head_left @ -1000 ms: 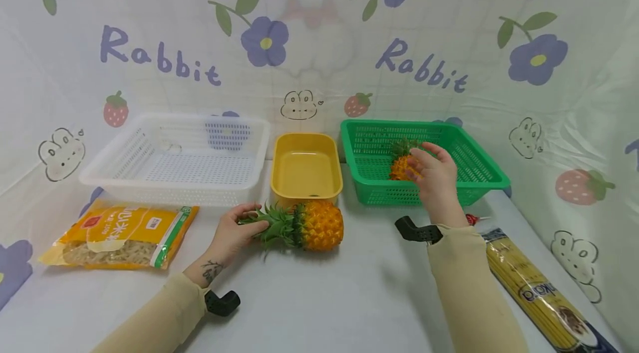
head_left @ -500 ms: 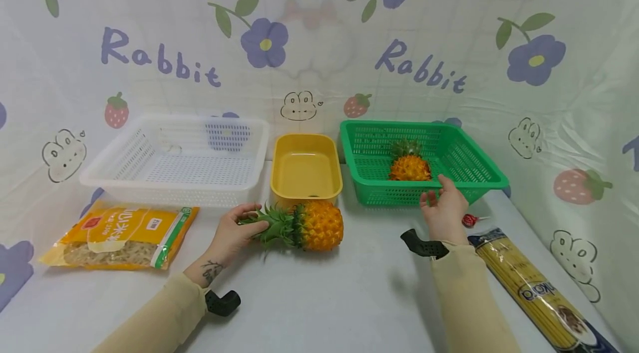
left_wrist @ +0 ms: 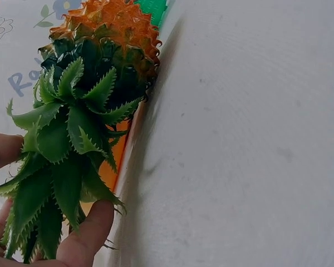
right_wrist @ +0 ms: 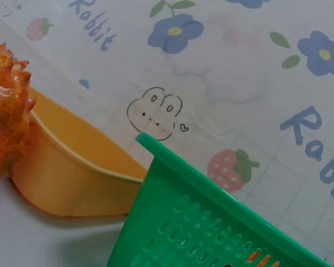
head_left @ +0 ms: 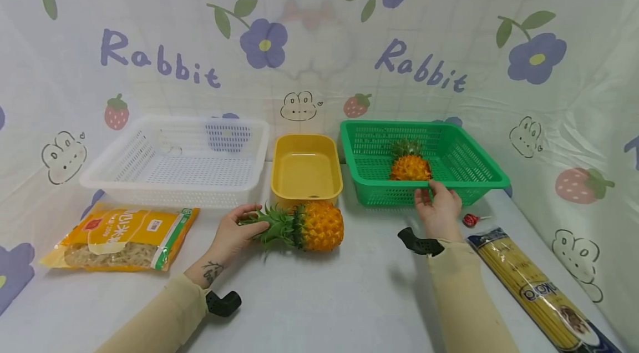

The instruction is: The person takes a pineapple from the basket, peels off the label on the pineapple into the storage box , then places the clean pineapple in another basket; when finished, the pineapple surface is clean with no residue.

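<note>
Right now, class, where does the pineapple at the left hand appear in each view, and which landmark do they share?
Head: the pineapple lies just below centre, crown toward the left.
Left wrist: the pineapple fills much of the left half, crown lowermost.
Right wrist: part of the pineapple shows at the left edge.
Shared landmark: the green basket.

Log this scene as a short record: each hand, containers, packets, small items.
Left hand: holds the front pineapple by its leafy crown
Right hand: at the front rim of the green basket; grip unclear
Inside green basket: second pineapple
Middle container: yellow tub, behind the front pineapple
Left container: white basket
Left packet: orange food bag
Right packet: long pasta pack
Small item: red lollipop-like piece, near the pasta pack
</note>
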`<action>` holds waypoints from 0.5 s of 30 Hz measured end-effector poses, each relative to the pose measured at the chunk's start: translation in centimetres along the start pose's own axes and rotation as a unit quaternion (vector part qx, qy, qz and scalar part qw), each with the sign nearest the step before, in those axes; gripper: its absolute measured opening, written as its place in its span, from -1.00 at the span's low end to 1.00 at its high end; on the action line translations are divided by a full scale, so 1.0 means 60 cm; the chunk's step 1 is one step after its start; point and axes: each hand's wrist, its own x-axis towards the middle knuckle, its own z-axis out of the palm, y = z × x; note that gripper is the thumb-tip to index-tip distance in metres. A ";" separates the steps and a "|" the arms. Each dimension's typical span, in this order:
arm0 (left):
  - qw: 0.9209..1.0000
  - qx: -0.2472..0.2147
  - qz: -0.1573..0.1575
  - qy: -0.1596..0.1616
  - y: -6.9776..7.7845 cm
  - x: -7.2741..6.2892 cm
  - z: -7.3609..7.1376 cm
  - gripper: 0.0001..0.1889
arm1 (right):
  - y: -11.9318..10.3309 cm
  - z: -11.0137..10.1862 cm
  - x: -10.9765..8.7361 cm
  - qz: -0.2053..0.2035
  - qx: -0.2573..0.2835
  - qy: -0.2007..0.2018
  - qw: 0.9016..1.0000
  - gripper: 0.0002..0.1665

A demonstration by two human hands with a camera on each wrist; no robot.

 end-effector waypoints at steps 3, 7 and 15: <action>1.000 0.006 0.001 0.001 0.000 0.001 0.000 -0.49 | 0.002 0.000 0.002 -0.007 -0.007 0.003 1.000 -0.04; 1.000 0.015 0.003 0.000 -0.001 0.003 0.000 -0.48 | 0.002 0.001 0.001 -0.010 -0.012 0.004 1.000 -0.06; 1.000 0.024 0.007 -0.005 0.000 0.002 -0.002 -0.40 | 0.001 0.001 0.000 -0.007 -0.018 0.003 1.000 -0.12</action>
